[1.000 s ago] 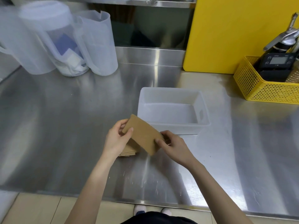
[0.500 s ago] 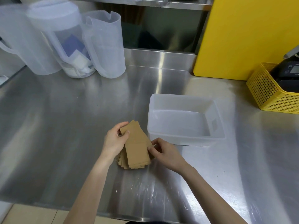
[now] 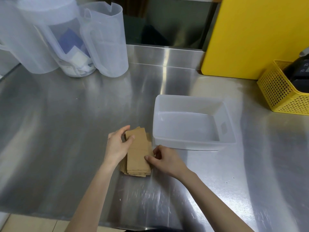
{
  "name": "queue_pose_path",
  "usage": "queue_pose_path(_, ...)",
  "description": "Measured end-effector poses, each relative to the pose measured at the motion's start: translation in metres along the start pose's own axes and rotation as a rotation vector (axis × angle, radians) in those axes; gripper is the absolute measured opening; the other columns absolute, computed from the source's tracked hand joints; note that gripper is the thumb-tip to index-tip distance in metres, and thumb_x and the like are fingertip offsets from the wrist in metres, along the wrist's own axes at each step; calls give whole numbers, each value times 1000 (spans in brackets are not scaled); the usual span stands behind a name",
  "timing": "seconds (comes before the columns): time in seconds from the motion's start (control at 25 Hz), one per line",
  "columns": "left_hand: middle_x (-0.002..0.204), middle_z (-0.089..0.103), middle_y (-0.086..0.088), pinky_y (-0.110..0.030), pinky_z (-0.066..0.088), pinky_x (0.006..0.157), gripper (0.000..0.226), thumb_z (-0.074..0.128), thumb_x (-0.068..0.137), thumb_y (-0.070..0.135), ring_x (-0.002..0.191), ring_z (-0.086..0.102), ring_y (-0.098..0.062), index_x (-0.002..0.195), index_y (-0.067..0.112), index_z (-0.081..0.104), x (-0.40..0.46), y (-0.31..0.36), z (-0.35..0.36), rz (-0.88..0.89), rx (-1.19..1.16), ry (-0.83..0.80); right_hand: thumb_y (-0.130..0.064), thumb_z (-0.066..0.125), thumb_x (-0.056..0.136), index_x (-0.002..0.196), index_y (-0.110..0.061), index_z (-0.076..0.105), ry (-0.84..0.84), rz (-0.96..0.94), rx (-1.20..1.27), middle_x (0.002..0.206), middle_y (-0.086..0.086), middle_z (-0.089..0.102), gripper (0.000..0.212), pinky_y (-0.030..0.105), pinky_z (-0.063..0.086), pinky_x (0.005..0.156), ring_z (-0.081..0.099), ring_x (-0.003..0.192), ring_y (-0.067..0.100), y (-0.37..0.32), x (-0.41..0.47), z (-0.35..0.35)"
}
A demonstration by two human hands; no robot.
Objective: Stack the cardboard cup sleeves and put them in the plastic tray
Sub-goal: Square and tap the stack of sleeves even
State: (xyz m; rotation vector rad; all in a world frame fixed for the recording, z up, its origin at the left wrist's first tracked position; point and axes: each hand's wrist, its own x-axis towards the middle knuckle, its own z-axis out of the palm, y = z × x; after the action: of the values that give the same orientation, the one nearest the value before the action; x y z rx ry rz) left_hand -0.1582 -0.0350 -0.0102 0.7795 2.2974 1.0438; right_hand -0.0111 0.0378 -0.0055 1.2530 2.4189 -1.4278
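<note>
A stack of flat brown cardboard cup sleeves (image 3: 138,153) lies on the steel counter, its edges slightly fanned out at the lower left. My left hand (image 3: 117,145) grips the stack's upper left end, thumb on the top sleeve. My right hand (image 3: 164,159) presses its fingertips against the stack's right edge. The translucent white plastic tray (image 3: 194,143) stands just right of the stack with nothing in it.
Three translucent plastic pitchers (image 3: 103,41) stand at the back left. A yellow board (image 3: 257,34) leans at the back right. A yellow mesh basket (image 3: 284,91) holding a black device sits at the right edge. The counter's front edge (image 3: 50,216) runs below my arms.
The sleeve I held tilted above the pile one second ago now lies flat on top of the stack. Both hands have come down to the stack's sides.
</note>
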Motion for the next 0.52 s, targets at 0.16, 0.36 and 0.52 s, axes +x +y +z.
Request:
queue_pose_path(0.16, 147, 37, -8, -40, 28, 112, 67, 60, 82, 32, 135, 33, -24, 139, 14, 29, -4, -6, -10, -131, -64, -80, -38, 57, 85, 112, -11, 49, -26, 26, 41, 108, 9, 61, 39, 24, 42, 76, 56, 93, 19, -1, 2, 1)
queue_pose_path(0.36, 150, 30, -12, -36, 28, 111, 80, 61, 80, 35, 135, 33, -23, 142, 11, 17, -17, -16, -9, -318, -253, -242, -37, 52, 88, 130, -7, 44, -103, 68, 140, 132, 8, 54, 52, 27, 41, 96, 52, 119, 23, 1, 8, 8)
queue_pose_path(0.52, 141, 44, -10, -35, 38, 107, 66, 62, 81, 30, 125, 47, -22, 135, 5, 34, -14, -18, -9, -346, -294, -287, -28, 51, 89, 125, -8, 50, -128, 113, 380, 126, 8, 59, 41, 23, 47, 86, 56, 104, 17, -4, 11, 15)
